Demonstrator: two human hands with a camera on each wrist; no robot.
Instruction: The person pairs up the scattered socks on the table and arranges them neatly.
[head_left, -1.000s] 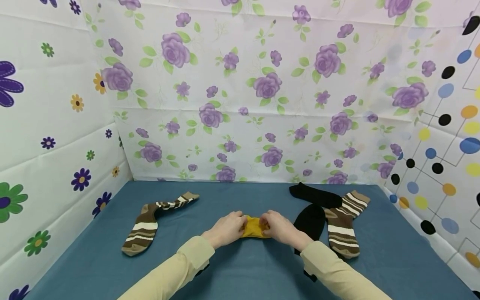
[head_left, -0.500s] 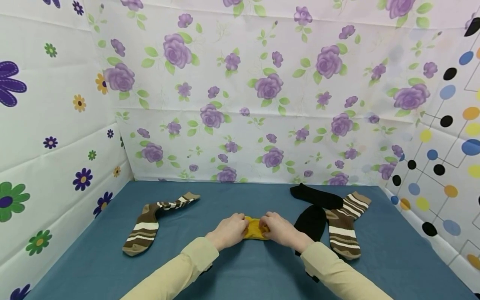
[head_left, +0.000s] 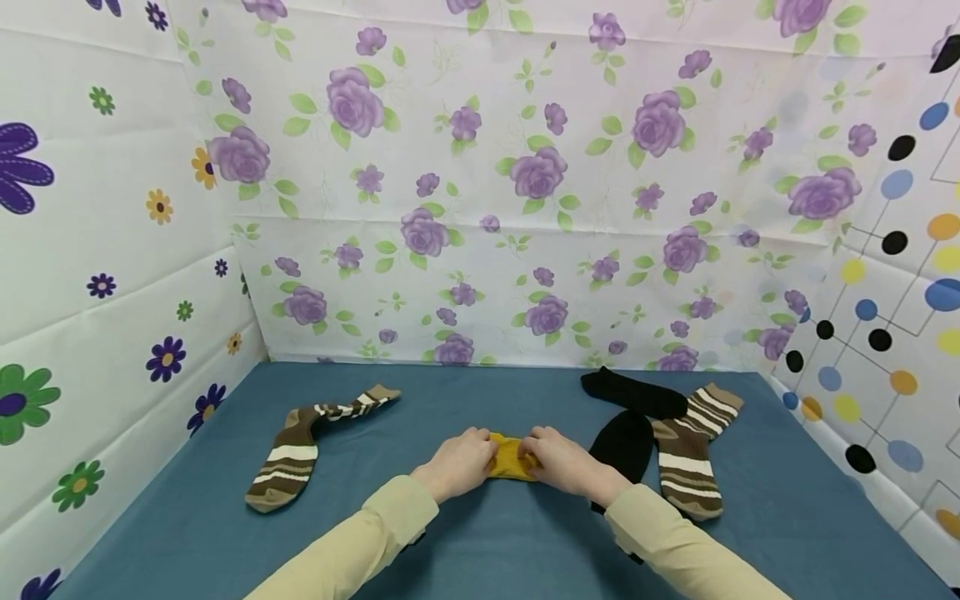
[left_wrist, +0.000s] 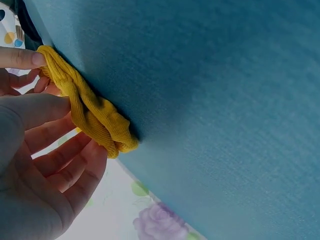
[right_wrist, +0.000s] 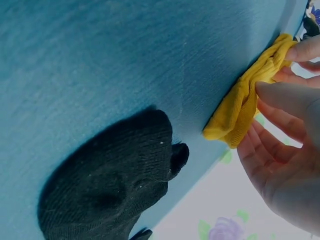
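A yellow ribbed sock (head_left: 509, 459), bunched into a short bundle, lies at the middle of the blue table. My left hand (head_left: 457, 462) pinches its left end between thumb and fingers. At the other end, my right hand (head_left: 562, 461) pinches the fabric the same way. From the left wrist, the sock (left_wrist: 102, 122) shows doubled, rolled layers, with the thumb pressed on its near side. In the right wrist view the sock (right_wrist: 237, 107) touches the tabletop, and a black sock (right_wrist: 112, 180) lies beside that hand.
Right of my hands lie a black sock (head_left: 624, 446), a second black one (head_left: 633, 392) behind it, and a brown striped sock (head_left: 686, 471). Another brown striped sock (head_left: 288, 458) lies far left. Flower-printed cloth (head_left: 480, 192) walls in the table's back (head_left: 450, 383).
Both hands keep hold of the yellow sock and have barely shifted. The whole head view has moved slightly. The other socks lie as before.
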